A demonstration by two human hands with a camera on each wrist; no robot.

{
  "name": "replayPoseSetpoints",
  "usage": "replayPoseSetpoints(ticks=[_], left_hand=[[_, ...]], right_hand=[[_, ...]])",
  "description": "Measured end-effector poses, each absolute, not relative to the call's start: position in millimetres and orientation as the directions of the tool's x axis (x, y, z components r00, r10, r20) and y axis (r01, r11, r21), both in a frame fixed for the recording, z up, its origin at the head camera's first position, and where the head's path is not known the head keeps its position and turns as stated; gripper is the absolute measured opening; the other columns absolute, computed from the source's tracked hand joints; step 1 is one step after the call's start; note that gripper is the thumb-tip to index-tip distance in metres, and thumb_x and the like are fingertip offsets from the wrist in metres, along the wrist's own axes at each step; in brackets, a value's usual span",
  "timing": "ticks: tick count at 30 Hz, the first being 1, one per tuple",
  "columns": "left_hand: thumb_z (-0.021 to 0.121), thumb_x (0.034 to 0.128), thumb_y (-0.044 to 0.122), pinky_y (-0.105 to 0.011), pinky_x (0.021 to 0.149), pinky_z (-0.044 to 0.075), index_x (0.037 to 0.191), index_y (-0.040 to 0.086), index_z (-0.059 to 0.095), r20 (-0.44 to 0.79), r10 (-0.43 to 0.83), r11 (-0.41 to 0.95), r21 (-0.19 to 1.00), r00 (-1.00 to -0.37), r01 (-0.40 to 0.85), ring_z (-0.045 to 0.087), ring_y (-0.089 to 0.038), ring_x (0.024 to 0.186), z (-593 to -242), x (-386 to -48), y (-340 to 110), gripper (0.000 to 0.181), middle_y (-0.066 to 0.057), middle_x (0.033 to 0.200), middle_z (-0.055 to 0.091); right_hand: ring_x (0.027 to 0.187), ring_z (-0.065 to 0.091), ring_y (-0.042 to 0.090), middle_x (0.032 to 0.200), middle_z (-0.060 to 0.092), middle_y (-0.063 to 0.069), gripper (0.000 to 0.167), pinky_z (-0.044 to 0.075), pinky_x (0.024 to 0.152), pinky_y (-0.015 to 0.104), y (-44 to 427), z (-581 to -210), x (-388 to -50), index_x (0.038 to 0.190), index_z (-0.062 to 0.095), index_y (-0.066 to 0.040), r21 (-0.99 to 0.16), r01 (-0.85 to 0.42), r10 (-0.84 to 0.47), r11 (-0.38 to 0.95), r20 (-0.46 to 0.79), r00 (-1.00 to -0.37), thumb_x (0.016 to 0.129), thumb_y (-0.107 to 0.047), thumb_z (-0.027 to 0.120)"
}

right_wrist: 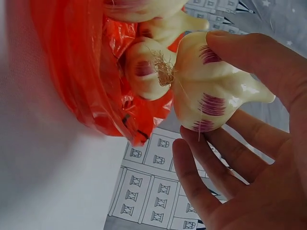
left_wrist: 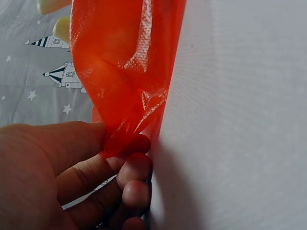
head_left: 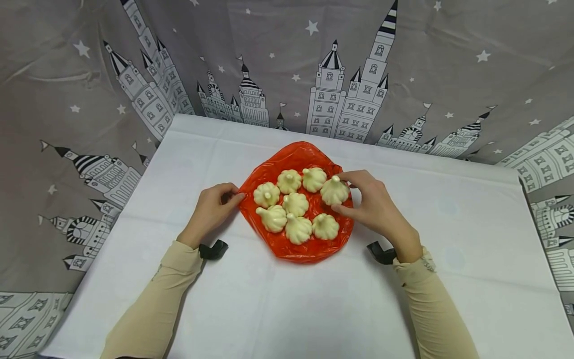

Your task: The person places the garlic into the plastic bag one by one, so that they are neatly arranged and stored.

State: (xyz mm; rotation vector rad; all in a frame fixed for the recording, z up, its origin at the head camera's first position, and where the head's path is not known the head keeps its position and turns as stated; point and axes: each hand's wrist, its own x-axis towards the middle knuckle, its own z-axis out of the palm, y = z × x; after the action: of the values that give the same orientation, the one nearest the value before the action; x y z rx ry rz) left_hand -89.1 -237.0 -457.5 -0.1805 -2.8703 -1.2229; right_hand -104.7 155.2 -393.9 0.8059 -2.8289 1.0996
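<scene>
A red plastic bag [head_left: 287,252] lies spread out on the white table, with several cream garlic bulbs [head_left: 296,204] on it. At its left edge my left hand [head_left: 212,207] pinches the bag; in the left wrist view the thumb and forefinger hold a gathered corner of the red plastic [left_wrist: 115,86]. Over the bag's right side, my right hand [head_left: 374,202] grips one garlic bulb [right_wrist: 206,91] between thumb and fingers. Purple streaks and dry roots show on that bulb in the right wrist view, and it is held apart from the bulbs beside it.
The white tabletop [head_left: 466,234] stretches out on both sides of the bag. Behind it hangs a grey cloth [head_left: 278,30] printed with castles and stars. A black strap piece [head_left: 213,250] sits at the left wrist and another [head_left: 381,253] at the right.
</scene>
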Motion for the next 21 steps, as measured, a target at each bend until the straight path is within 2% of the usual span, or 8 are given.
replayPoseSetpoints(ticks=[8,14,21], left_hand=[[0.072,0.1010,0.019,-0.033,0.073,0.040,0.096,0.008,0.074,0.055,0.095,0.690,0.716,-0.994,0.105,0.053,-0.023,0.078,-456,-88,-236,0.013,-0.009,0.083,0.064],[0.072,0.1010,0.020,-0.032,0.073,0.041,0.096,0.008,0.074,0.048,0.094,0.690,0.717,-0.994,0.099,0.053,-0.023,0.077,-456,-89,-236,0.013,-0.009,0.082,0.065],[0.072,0.1010,0.020,-0.033,0.073,0.041,0.097,0.008,0.075,0.044,0.088,0.687,0.720,-0.995,0.093,0.053,-0.023,0.078,-456,-88,-236,0.013,-0.009,0.083,0.065]], right_hand=[[0.115,0.060,0.029,0.134,0.065,0.013,0.059,0.051,0.101,0.054,152,-401,-105,0.135,0.065,-0.008,-0.654,-0.455,-0.488,0.604,0.148,-0.860,0.083,-0.017,0.090],[0.123,0.058,0.030,0.137,0.065,0.011,0.062,0.050,0.103,0.053,151,-405,-107,0.138,0.065,-0.011,-0.657,-0.452,-0.510,0.604,0.118,-0.852,0.082,-0.015,0.092],[0.128,0.057,0.032,0.138,0.065,0.013,0.064,0.048,0.108,0.054,153,-411,-109,0.139,0.064,-0.007,-0.652,-0.460,-0.538,0.602,0.095,-0.838,0.082,-0.014,0.092]])
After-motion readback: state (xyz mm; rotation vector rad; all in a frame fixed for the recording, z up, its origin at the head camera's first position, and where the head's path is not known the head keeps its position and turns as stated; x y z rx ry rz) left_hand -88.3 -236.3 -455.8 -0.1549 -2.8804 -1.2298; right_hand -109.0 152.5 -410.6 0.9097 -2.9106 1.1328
